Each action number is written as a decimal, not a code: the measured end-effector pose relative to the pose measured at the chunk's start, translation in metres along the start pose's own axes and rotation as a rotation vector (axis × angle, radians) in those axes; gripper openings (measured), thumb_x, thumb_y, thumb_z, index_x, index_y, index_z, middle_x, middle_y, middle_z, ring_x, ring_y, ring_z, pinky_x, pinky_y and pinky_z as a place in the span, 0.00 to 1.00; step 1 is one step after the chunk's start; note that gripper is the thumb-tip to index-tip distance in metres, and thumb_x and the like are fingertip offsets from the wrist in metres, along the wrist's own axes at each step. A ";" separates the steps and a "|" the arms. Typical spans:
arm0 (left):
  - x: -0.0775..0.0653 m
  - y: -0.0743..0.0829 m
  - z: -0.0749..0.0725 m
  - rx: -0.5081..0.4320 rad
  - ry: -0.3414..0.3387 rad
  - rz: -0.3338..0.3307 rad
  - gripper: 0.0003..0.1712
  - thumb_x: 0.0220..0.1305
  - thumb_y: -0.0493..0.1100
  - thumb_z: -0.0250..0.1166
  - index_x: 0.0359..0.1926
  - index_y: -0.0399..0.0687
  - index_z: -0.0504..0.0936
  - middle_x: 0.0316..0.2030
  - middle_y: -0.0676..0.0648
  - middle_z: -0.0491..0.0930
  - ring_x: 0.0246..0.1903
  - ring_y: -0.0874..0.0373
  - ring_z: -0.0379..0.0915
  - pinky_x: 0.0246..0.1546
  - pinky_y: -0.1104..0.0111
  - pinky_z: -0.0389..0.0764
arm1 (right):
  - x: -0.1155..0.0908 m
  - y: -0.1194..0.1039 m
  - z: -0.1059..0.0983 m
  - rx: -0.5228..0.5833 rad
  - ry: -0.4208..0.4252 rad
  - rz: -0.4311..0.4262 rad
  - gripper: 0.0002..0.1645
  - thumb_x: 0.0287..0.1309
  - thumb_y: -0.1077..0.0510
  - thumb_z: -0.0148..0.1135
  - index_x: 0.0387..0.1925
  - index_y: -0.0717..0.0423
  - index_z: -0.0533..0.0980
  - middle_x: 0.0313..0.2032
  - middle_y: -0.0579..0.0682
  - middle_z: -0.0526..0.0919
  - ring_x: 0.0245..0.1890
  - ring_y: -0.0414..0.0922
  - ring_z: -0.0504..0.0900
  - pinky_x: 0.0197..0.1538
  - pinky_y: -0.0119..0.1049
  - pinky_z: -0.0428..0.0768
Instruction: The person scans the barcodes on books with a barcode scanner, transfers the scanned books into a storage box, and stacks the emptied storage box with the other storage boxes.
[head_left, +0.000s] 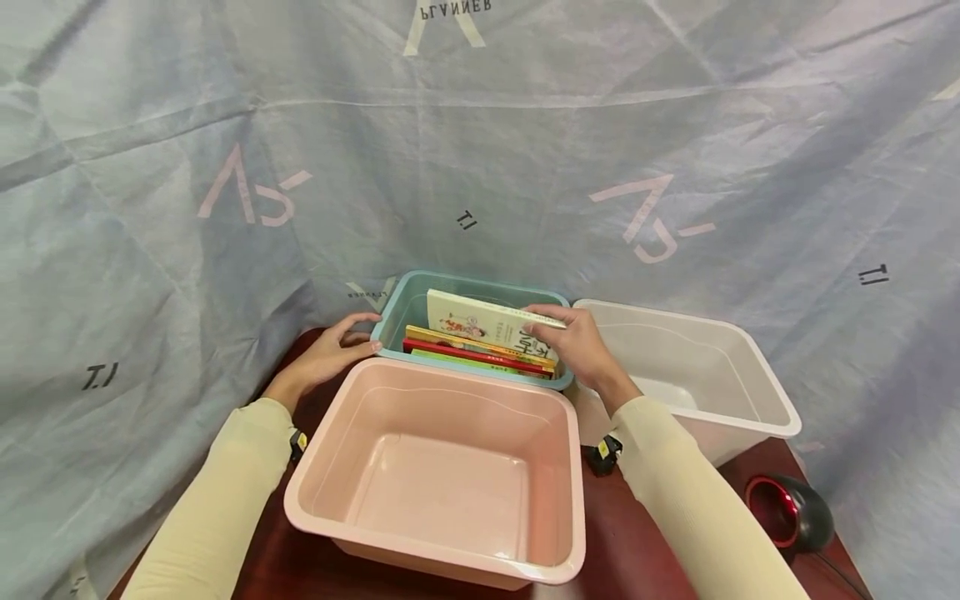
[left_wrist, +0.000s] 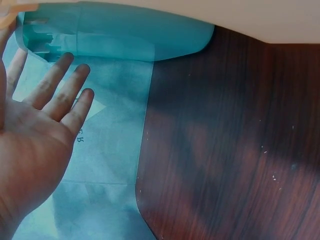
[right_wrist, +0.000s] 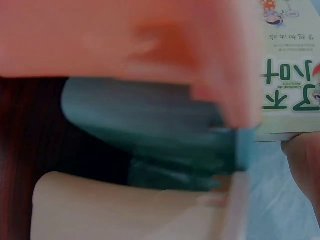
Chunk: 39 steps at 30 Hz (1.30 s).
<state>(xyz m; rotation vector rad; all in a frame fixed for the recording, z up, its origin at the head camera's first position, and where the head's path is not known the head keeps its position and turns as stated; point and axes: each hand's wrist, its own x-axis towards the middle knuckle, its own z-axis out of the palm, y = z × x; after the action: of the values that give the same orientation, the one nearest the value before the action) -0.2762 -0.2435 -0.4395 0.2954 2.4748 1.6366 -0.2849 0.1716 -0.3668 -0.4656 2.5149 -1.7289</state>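
A teal bin stands at the back with several thin books inside, their spines yellow, red and green. Above them, a pale picture book with a cartoon figure on its cover tilts partly out of the bin. My right hand pinches that book at its right end; green characters show on its cover in the right wrist view. My left hand is at the teal bin's left rim, thumb and fingertips close to the edge. In the left wrist view its fingers are spread and fairly straight.
A pink bin with nothing in it stands in front, between my arms. To the right is a white bin. A black device with a red glow sits at the table's right. Grey cloth hangs behind the dark red table.
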 end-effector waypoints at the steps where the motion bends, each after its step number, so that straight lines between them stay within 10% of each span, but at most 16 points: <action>1: 0.000 0.000 0.001 -0.003 -0.001 0.001 0.38 0.72 0.56 0.66 0.78 0.60 0.62 0.74 0.35 0.67 0.75 0.40 0.63 0.69 0.41 0.70 | -0.002 0.004 -0.001 -0.005 -0.006 0.017 0.21 0.68 0.54 0.68 0.60 0.51 0.83 0.61 0.56 0.84 0.58 0.50 0.85 0.62 0.50 0.82; 39: 0.004 0.006 0.012 0.034 -0.051 0.006 0.40 0.75 0.58 0.61 0.80 0.61 0.56 0.74 0.33 0.67 0.73 0.38 0.65 0.67 0.42 0.72 | -0.013 0.023 0.003 -0.173 -0.158 0.004 0.24 0.70 0.62 0.63 0.66 0.47 0.78 0.58 0.57 0.85 0.55 0.52 0.84 0.56 0.47 0.84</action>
<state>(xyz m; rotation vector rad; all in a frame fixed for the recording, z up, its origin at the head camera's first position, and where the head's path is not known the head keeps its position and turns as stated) -0.2770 -0.2290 -0.4386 0.3447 2.4681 1.5702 -0.2768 0.1805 -0.3909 -0.5819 2.5592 -1.4173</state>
